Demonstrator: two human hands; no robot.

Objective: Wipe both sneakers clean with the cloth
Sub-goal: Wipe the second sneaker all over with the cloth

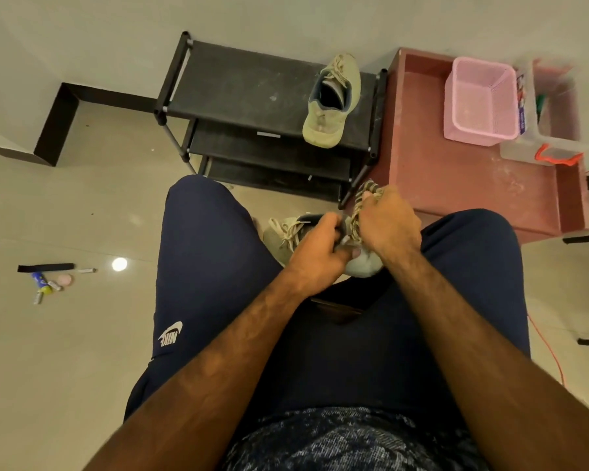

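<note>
Left grip [315,248] curls round the sneaker [279,236] while right grip [388,222] clutches the cloth [368,191] against it.

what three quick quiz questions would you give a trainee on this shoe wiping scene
1. True or false: the racked sneaker lies on the bottom shelf of the shoe rack.
2. Which hand grips the striped cloth?
3. The left hand holds: A a brush, B the other sneaker, C a battery.

Key
1. False: it lies on the top shelf.
2. The right hand.
3. B.
</note>
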